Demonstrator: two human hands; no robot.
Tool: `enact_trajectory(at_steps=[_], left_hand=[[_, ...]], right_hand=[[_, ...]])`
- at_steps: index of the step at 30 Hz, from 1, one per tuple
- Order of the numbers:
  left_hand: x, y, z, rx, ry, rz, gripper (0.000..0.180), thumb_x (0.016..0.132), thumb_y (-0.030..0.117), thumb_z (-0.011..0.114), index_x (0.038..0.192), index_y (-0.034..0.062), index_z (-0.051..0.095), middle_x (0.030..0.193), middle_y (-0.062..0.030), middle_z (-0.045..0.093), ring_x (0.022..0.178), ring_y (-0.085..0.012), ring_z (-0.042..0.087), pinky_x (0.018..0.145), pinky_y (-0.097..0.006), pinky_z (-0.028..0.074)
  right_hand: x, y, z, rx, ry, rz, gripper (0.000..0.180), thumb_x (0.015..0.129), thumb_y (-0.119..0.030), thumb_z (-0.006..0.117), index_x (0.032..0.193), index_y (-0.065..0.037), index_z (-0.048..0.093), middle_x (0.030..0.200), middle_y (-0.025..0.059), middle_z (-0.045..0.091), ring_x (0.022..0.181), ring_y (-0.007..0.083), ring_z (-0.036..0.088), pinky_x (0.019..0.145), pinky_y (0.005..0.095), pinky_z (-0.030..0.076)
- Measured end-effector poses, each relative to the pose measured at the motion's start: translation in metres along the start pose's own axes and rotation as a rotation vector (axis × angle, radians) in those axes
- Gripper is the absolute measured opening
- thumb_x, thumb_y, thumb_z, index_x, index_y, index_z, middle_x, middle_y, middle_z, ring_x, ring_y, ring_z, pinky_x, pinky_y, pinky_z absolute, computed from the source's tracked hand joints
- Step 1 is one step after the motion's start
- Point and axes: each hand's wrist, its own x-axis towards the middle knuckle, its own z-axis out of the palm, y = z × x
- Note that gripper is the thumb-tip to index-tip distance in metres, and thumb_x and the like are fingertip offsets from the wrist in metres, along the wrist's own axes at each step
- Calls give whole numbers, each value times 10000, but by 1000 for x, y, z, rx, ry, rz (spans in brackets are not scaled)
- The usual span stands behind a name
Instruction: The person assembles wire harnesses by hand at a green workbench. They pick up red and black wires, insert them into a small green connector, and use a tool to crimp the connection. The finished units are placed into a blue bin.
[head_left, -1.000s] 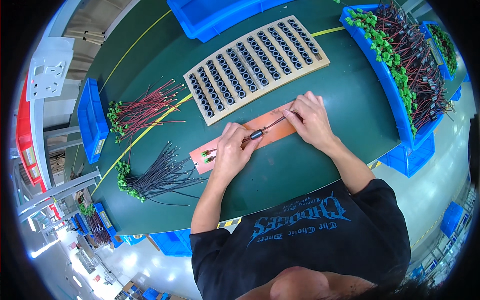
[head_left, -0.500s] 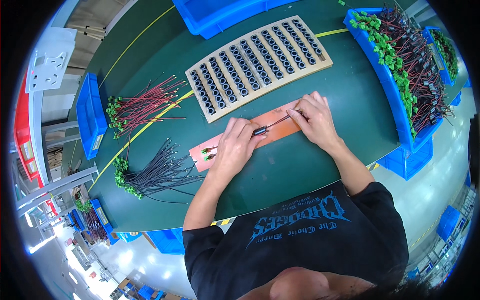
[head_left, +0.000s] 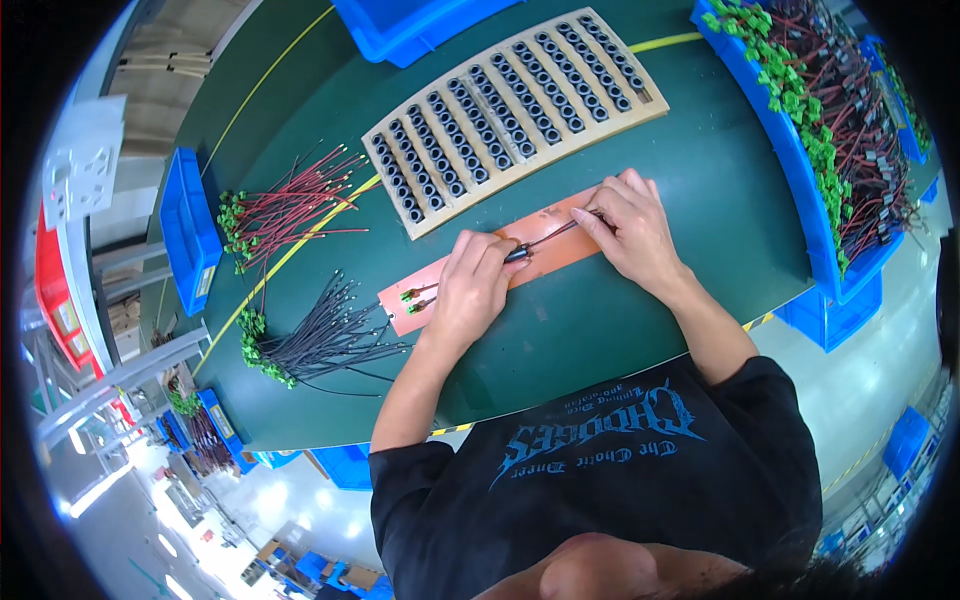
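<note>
A long copper-orange board (head_left: pixel 560 252) lies slantwise on the table in front of me. Two wires with green plug connectors (head_left: pixel 408 296) run along it, the plugs at its left end. My left hand (head_left: pixel 472 280) rests over the board, its thumb and fingers closed on a small black cylinder (head_left: pixel 517 253) around the wires. Further right, my right hand (head_left: pixel 632 228) pinches the dark wires (head_left: pixel 555 233) near their other end. Between the two hands the wires look straight. The wire tips are hidden by my right fingers.
Behind the board stands a wooden tray (head_left: pixel 425 228) with rows of black cylinders. Red wires (head_left: pixel 300 205) and black wires (head_left: pixel 325 335) with green plugs lie to the left, beside a blue bin (head_left: pixel 190 232). A blue bin (head_left: pixel 800 185) at right is heaped with wire assemblies.
The whole view has shifted slightly. Both hands keep their hold on the cylinder and the wires, with little visible movement over the board.
</note>
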Motion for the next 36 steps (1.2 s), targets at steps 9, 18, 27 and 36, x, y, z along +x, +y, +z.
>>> enact_trajectory(at_steps=[9, 18, 27, 36], left_hand=[[-20, 7, -21, 41, 211, -126, 146, 822, 149, 807, 918, 63, 739, 918, -53, 641, 889, -262, 598, 776, -387, 459], [-35, -3, -7, -29, 257, -171, 101, 858, 130, 779, 932, 112, 713, 916, -35, 645, 860, -258, 593, 742, -389, 421], [-49, -9, -2, -198, 348, -230, 88, 933, 107, 686, 994, 69, 636, 926, -145, 717, 851, -369, 710, 748, -460, 561], [-56, -12, -5, -104, 251, -100, 93, 894, 129, 687, 911, 55, 632, 768, -133, 681, 744, -370, 692, 635, -473, 528]], right_hand=[[0, -6, 0, -56, -12, 11, 190, 882, -138, 769, 781, -64, 627, 768, 34, 567, 797, 249, 514, 740, 384, 382], [42, -85, -35, -290, -63, -413, 590, 799, -450, 822, 1213, -67, 650, 1154, 105, 590, 1115, 302, 549, 1020, 493, 398], [86, -100, 27, -552, -671, -877, 283, 955, -298, 630, 857, -33, 623, 777, 74, 647, 794, 236, 681, 737, 401, 536], [95, -118, 20, -580, -1138, -850, 387, 1040, -324, 508, 835, -25, 641, 616, 126, 680, 536, 285, 692, 497, 426, 539]])
